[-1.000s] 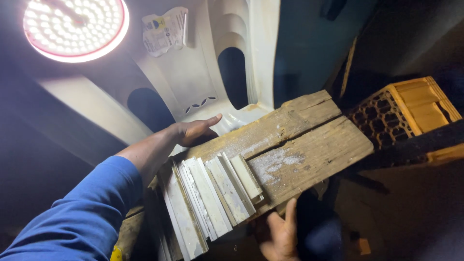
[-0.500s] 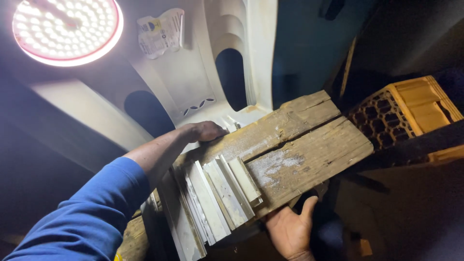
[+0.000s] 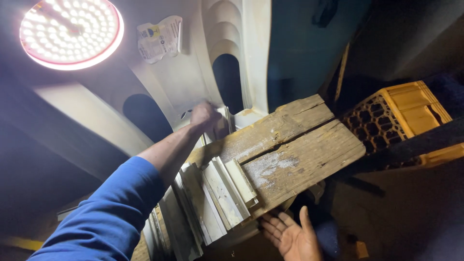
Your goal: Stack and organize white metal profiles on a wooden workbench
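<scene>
My left hand (image 3: 205,116), blurred by motion, is closed in a fist around the end of a white strip (image 3: 225,122) at the far edge of a rough wooden plank (image 3: 295,145). A blue sleeve covers that arm. Several more white strips (image 3: 220,195) lie stacked side by side on the near end of the plank. My right hand (image 3: 292,238) is below the plank's near edge, palm up with fingers spread and holding nothing.
A bright round lamp (image 3: 70,31) glares at the top left. Behind the plank stands a white moulded panel (image 3: 193,77) with arched openings and a paper label (image 3: 159,37). An orange hollow clay brick (image 3: 398,113) lies to the right. The surroundings are dark.
My left hand went from flat and open on the plank's far edge to a fist around a white strip, lifting slightly. My right hand came away from under the plank and opened palm up.
</scene>
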